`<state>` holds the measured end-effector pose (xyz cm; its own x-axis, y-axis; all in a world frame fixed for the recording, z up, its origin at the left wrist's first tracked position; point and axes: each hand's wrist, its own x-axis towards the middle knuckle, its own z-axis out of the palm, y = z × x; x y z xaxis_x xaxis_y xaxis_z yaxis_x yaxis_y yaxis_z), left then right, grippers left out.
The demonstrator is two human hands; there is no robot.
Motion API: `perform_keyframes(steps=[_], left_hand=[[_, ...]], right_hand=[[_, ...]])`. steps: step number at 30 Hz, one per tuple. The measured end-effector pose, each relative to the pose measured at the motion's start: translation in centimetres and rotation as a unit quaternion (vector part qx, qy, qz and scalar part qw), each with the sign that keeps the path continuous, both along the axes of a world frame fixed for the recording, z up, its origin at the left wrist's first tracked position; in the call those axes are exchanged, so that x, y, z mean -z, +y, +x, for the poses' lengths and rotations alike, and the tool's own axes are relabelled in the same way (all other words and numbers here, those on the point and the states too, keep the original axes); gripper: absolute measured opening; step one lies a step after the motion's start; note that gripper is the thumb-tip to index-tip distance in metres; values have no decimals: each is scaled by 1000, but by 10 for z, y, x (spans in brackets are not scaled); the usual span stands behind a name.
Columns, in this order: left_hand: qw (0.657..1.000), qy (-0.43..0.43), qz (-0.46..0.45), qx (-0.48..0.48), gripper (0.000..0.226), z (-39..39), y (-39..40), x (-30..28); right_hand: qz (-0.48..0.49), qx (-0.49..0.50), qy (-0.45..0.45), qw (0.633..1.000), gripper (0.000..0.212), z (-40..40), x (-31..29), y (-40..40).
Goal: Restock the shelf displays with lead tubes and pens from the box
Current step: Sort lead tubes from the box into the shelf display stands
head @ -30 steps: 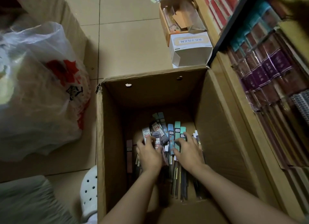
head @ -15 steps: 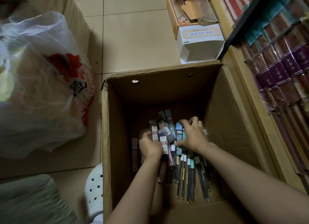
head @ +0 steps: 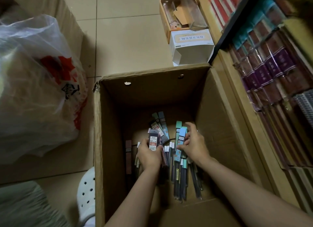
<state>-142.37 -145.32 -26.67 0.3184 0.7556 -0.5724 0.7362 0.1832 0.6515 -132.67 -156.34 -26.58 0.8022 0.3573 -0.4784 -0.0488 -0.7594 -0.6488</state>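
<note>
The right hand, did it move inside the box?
Yes. The right hand came back from the box's far wall toward the person and now grips blue-topped packs.

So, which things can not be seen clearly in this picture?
- Head view: small print on the dark lead tube in the left hand is too small.
- Pens under both hands, right hand included: hidden.
- Brown cardboard box bottom: dark.
- Shelf products at the right: blurred.

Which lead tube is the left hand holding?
The dark tube with the white 0.7 label, gripped in the left hand; the others lie loose or by the right hand.
</note>
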Motion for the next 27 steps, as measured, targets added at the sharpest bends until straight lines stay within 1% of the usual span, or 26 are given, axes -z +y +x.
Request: perform_keyframes(steps=[2, 5, 8, 11, 14, 15, 17, 19, 23, 27], left_hand=[[1000, 8, -2, -1, 28, 4, 1, -2], [1000, 18, -23, -6, 42, 7, 6, -1], [998, 25, -47, 14, 50, 9, 12, 1], [998, 21, -53, 33, 46, 10, 13, 3], [998, 23, -35, 40, 40, 8, 11, 1], [998, 26, -28, 47, 39, 7, 11, 1], [998, 25, -19, 51, 38, 5, 10, 1], [999, 19, -20, 35, 37, 3, 10, 2], [1000, 22, -4, 18, 29, 0, 14, 4], [999, 33, 1, 15, 25, -2, 15, 1]], right_hand=[[-8, 17, 34, 999, 112, 3, -2, 0], [-51, -9, 66, 996, 124, 11, -1, 5], [-78, -36, 96, 992, 123, 22, 1, 13], [-125, -70, 105, 984, 117, 31, 4, 19], [-151, -80, 105, 980, 123, 34, 4, 24], [-160, -95, 101, 977, 122, 35, 3, 25], [-178, -127, 85, 972, 116, 37, 2, 27], [-173, -126, 66, 975, 104, 37, 1, 28], [-109, -97, 4, 989, 77, 30, -4, 28], [-58, -101, -22, 993, 64, 17, -8, 25]])
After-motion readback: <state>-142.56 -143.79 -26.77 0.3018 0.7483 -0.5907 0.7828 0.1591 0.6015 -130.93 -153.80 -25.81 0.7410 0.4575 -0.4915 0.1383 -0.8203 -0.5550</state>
